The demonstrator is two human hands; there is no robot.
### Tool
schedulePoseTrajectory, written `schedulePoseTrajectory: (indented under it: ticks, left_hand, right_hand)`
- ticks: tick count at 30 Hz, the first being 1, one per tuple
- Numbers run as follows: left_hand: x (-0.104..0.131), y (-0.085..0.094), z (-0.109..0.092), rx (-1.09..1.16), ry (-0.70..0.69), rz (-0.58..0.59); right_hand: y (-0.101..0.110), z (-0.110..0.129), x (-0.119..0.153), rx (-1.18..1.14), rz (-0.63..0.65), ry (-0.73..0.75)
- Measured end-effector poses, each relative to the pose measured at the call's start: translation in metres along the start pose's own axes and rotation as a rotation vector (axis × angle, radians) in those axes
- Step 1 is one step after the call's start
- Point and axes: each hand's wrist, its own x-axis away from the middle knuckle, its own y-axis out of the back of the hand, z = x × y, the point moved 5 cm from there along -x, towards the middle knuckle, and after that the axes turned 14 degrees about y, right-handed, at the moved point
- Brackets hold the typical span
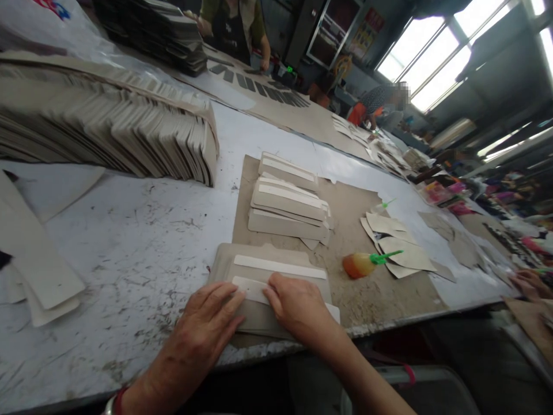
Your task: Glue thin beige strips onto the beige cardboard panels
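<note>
In front of me lies a stack of grey-beige panels (268,253) with rounded corners. One white strip (280,267) runs along the top panel's far part, and a second white strip (250,289) lies nearer, under my hands. My left hand (201,331) rests at that strip's left end, fingers stretched flat and thumb apart on the panel. Bent fingers of my right hand (302,305) pinch the nearer strip around its middle, hiding part of it. A squeeze bottle (360,265) with amber contents and a green nozzle lies right of the stack.
Behind sit more panels with white strips (289,210) on a brown sheet (345,202). Loose beige pieces (401,248) lie right. A long bound row of panels (108,121) fills the back left; pale strips (38,253) lie left. A co-worker (235,29) stands across the table.
</note>
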Motion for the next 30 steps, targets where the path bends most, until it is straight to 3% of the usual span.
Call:
schedulePoseTrajectory:
  ticks: [30]
  left_hand:
    - [-0.001, -0.004, 0.004, -0.088, -0.072, 0.03]
  right_hand:
    - [0.0, -0.006, -0.014, -0.05, 0.094, 0.03]
